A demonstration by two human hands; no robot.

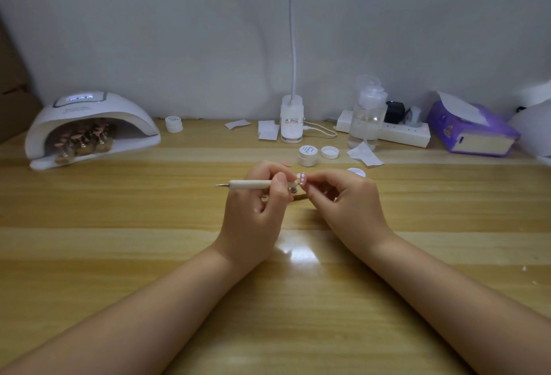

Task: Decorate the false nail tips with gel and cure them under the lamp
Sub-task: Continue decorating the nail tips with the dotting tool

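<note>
Two bare forearms run up from the bottom corners of the frame and meet at the centre, over a glossy wooden table (119, 240). The left hand (256, 204) has its fingers curled round a pale dotting pen (250, 184), which lies level with its metal point toward the left of the frame. The right hand (346, 198) pinches a nail tip (302, 179) between thumb and forefinger; the tip bears a few small white dots and sits just at the pen's near end, between the two hands. Under the hands a small stand (295, 192) shows, mostly hidden.

Just above the hands, right of centre, stands a small white gel pot (307, 155), its cap (330, 152) beside it, and a wipe (364, 154) to the right. A second round white lid (356, 172) peeks from behind the right hand.

At the upper left of the frame sits the white curing lamp (92, 124), its display lit, with a cluster of pinkish tips on stands (85, 137) inside its mouth. Another pot (173, 124) stands just right of it by the wall. Along the back edge, centre to right: loose wipes (267, 130), a white desk-light base (292, 119) with its stem rising up the wall, a clear pump bottle (368, 115), a power strip (399, 133) and a purple tissue box (474, 130).
</note>
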